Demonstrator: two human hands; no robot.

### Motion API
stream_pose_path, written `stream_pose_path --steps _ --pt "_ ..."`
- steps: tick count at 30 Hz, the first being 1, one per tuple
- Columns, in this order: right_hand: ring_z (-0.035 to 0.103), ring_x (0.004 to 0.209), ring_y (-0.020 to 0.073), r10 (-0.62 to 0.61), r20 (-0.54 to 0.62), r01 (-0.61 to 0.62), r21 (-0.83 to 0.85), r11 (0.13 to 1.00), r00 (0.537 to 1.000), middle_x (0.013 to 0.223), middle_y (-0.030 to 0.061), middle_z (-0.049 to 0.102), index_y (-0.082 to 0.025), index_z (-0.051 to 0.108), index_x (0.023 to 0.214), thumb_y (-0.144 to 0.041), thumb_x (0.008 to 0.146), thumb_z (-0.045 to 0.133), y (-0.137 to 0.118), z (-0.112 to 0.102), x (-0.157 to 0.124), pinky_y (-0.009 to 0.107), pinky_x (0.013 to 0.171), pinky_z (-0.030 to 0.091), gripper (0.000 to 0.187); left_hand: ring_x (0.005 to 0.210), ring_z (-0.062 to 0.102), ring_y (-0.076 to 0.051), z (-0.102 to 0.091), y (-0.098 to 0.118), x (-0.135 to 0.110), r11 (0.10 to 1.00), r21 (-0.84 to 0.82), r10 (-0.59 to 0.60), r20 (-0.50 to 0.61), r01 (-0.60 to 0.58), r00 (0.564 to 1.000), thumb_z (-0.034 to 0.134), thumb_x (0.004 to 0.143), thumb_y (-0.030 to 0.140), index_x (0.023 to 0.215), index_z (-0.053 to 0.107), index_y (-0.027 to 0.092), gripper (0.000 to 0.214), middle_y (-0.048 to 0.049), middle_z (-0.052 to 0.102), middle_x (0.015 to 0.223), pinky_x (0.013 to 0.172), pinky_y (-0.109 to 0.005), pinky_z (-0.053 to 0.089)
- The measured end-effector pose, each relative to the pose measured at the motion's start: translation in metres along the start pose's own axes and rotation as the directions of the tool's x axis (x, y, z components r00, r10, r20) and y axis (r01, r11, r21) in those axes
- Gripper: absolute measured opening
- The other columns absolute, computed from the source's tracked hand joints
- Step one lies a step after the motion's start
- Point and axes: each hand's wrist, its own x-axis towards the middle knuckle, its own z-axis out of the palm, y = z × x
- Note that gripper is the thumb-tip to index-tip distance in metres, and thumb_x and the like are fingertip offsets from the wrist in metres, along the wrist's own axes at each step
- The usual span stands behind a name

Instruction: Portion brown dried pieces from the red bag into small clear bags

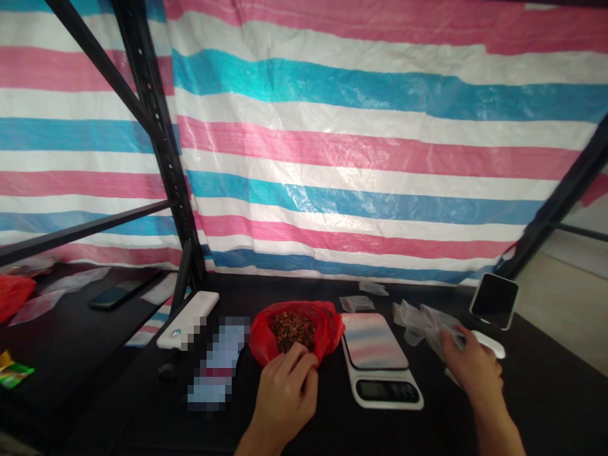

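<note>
My left hand [286,386] rests at the near rim of a red plastic bag [327,329] that lies open on the black table, its fingers curled into the brown dried bits [293,329] inside. What the fingers pinch is hidden. My right hand [470,364] is closed on a clear small plastic bag [434,329] from a loose heap of them at the right. Between the two hands sits a white digital kitchen scale [377,358] with a glossy plate and nothing on it.
A white power bank [187,320] and a blurred-out card [218,364] lie left of the red bag. A phone [494,301] leans on a stand at the far right. Black shelf posts [159,139] rise at left, a striped tarp [361,145] hangs behind.
</note>
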Motion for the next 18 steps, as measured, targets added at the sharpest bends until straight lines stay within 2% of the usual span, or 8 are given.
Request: stream_pose_path --steps 1,3,6,9,12,15,18 --pt "0.059 0.107 0.0528 0.027 -0.003 -0.027 0.009 1.0 1.0 0.115 0.0311 0.062 -0.014 0.065 0.129 -0.054 0.082 0.046 0.003 0.006 0.004 0.066 0.079 0.046 0.065 0.063 0.066 -0.015 0.0 -0.001 0.0 1.0 0.003 -0.001 0.002 0.001 1.0 0.046 0.09 0.008 0.084 0.064 0.023 0.024 -0.0011 0.067 0.079 0.06 -0.027 0.05" --pt "0.058 0.114 0.0499 0.004 -0.018 -0.003 0.062 0.998 1.0 0.115 0.0299 0.064 -0.01 0.066 0.126 -0.048 0.079 0.05 0.0 0.015 0.014 0.063 0.086 0.047 0.062 0.063 0.066 -0.015 0.0 -0.002 0.001 1.0 0.005 -0.006 0.002 0.006 1.0 0.046 0.091 0.009 0.083 0.064 0.023 0.024 -0.001 0.067 0.079 0.059 -0.026 0.051" --pt "0.058 0.12 0.044 -0.124 0.017 0.119 0.185 0.975 0.992 0.112 0.0279 0.067 -0.004 0.068 0.118 -0.038 0.075 0.051 -0.022 0.022 0.034 0.056 0.099 0.045 0.058 0.064 0.067 -0.014 0.0 -0.003 0.004 1.0 -0.007 -0.016 0.002 0.016 1.0 0.045 0.091 0.01 0.084 0.065 0.023 0.024 -0.0012 0.068 0.079 0.061 -0.025 0.051" --pt "0.066 0.109 0.0339 -0.22 0.078 0.192 0.264 0.945 0.972 0.108 0.0195 0.073 -0.01 0.072 0.112 -0.039 0.076 0.05 -0.044 0.024 0.046 0.044 0.097 0.05 0.051 0.064 0.067 -0.014 -0.002 -0.003 0.006 1.0 -0.012 -0.018 0.005 0.018 1.0 0.045 0.092 0.011 0.084 0.065 0.023 0.025 -0.0012 0.068 0.079 0.06 -0.025 0.051" --pt "0.068 0.107 0.0301 -0.275 0.061 0.243 0.311 0.919 0.96 0.112 0.0155 0.073 -0.015 0.072 0.114 -0.041 0.08 0.046 -0.043 0.021 0.041 0.042 0.095 0.052 0.05 0.064 0.067 -0.014 -0.003 -0.003 0.005 1.0 -0.005 -0.016 -0.009 0.016 1.0 0.045 0.093 0.01 0.084 0.065 0.023 0.025 -0.0014 0.068 0.08 0.061 -0.024 0.051" --pt "0.065 0.11 0.0374 -0.212 -0.052 0.218 0.177 0.96 0.976 0.113 0.021 0.072 -0.012 0.072 0.116 -0.042 0.08 0.043 -0.018 0.015 0.024 0.05 0.096 0.05 0.055 0.065 0.068 -0.014 -0.002 -0.002 0.005 1.0 -0.004 -0.004 -0.037 0.004 0.999 0.046 0.092 0.01 0.084 0.065 0.023 0.024 -0.0018 0.069 0.08 0.062 -0.024 0.052" --pt "0.067 0.1 0.0471 -0.024 0.012 0.025 -0.09 0.996 1.0 0.107 0.0257 0.071 -0.015 0.073 0.119 -0.049 0.078 0.047 0.016 0.009 0.012 0.058 0.08 0.051 0.059 0.065 0.067 -0.014 -0.001 0.001 0.006 1.0 -0.013 0.02 -0.071 -0.021 0.997 0.047 0.091 0.008 0.084 0.064 0.022 0.024 -0.002 0.069 0.079 0.062 -0.024 0.053"
